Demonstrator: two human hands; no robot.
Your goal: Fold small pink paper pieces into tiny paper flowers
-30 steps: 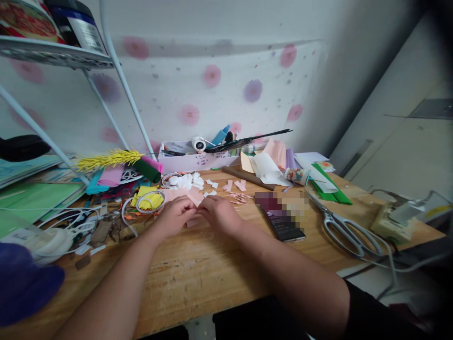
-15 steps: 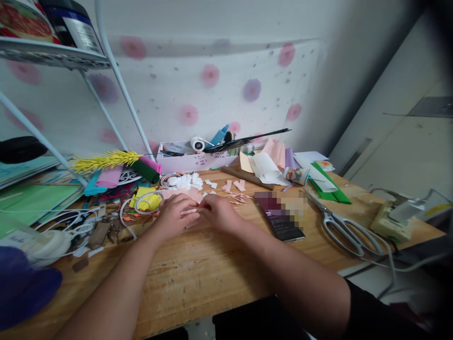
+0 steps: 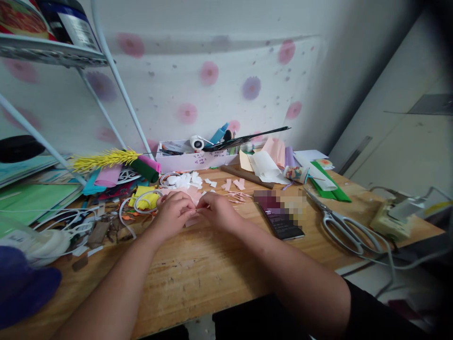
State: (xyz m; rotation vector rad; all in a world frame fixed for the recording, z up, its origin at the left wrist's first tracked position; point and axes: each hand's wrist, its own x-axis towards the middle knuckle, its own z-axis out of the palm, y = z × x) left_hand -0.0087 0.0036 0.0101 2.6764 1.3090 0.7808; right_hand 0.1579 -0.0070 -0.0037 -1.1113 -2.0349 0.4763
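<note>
My left hand [image 3: 173,213] and my right hand [image 3: 218,211] meet above the wooden table [image 3: 198,283], fingertips pinched together. Something tiny and pale is between them, too small to name. Pink paper [image 3: 193,192] lies just behind and under the hands. Beyond it is a heap of white paper pieces [image 3: 184,180]. Small pink cut pieces [image 3: 239,184] and thin twisted pink strips [image 3: 238,197] rest to the right of my right hand. Yellow paper [image 3: 146,200] with a white cable loop is left of my left hand.
A phone [image 3: 283,219] and large scissors [image 3: 341,226] lie on the right, near a power strip [image 3: 389,222]. A white box [image 3: 191,162] stands at the back. Cables [image 3: 76,222] and a white rack [image 3: 118,80] occupy the left.
My left fingers have closed in toward my right fingertips, and both hands now pinch at one point. The view has shifted very slightly. Objects on the table have not moved.
</note>
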